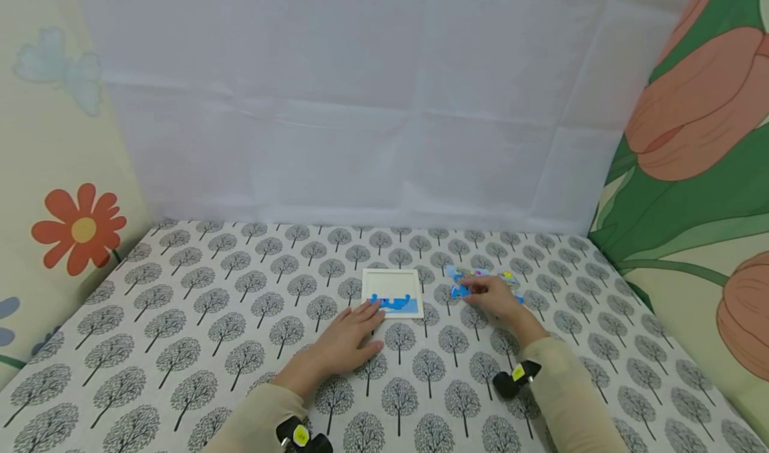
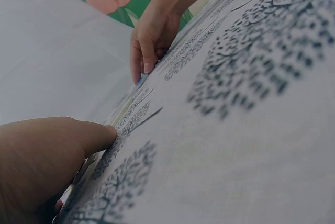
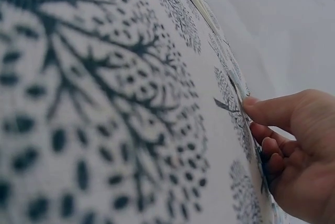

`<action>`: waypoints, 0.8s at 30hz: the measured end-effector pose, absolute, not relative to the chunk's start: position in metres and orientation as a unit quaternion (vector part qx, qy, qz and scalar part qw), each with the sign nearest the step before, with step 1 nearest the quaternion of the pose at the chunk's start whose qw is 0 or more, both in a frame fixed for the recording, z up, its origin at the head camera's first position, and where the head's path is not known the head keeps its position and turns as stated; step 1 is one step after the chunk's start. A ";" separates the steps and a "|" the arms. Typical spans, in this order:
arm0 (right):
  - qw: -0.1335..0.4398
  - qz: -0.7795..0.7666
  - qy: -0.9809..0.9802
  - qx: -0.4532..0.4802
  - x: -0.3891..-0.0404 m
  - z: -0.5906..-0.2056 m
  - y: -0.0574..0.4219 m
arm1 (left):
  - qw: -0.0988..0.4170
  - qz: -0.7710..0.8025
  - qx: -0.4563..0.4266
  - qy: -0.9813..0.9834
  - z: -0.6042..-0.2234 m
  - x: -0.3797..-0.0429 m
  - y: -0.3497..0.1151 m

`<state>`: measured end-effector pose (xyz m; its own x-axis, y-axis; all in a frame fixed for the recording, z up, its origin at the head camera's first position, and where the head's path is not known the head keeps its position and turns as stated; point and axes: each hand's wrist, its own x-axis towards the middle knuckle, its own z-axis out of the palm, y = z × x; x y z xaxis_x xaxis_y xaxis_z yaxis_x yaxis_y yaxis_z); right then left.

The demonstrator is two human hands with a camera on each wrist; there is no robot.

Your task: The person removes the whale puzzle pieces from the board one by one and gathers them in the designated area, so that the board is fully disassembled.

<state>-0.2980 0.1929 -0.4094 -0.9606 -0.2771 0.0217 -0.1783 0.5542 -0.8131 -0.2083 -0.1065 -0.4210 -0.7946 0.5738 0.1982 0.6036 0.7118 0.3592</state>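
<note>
A small white puzzle frame (image 1: 390, 282) lies on the patterned cloth, with blue puzzle pieces (image 1: 401, 305) along the lower part of its inside. My left hand (image 1: 348, 338) rests at the frame's lower left corner, fingers spread and fingertips over its edge. To the right of the frame, my right hand (image 1: 496, 297) pinches a blue puzzle piece (image 1: 459, 291) between thumb and fingers, low over the cloth. Several more loose pieces (image 1: 478, 273) lie around and behind that hand, partly hidden by it. The left wrist view shows the right fingertips (image 2: 138, 77) pointing down at the cloth.
A white cloth with black tree prints (image 1: 240, 359) covers the table. Behind it hangs a white sheet (image 1: 360, 106). Painted walls with flowers (image 1: 81, 229) stand at both sides. A small black camera (image 1: 513, 381) is strapped to each wrist.
</note>
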 end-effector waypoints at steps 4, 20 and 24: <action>0.054 -0.447 0.885 -0.121 -0.299 -0.410 0.192 | 0.036 -0.208 -0.319 -0.924 -0.420 -0.208 -0.107; 0.053 -0.419 0.901 -0.103 -0.300 -0.409 0.188 | 0.043 -0.205 -0.323 -0.923 -0.420 -0.208 -0.107; 0.050 -0.410 0.906 -0.097 -0.301 -0.410 0.187 | 0.041 -0.207 -0.321 -0.923 -0.421 -0.208 -0.107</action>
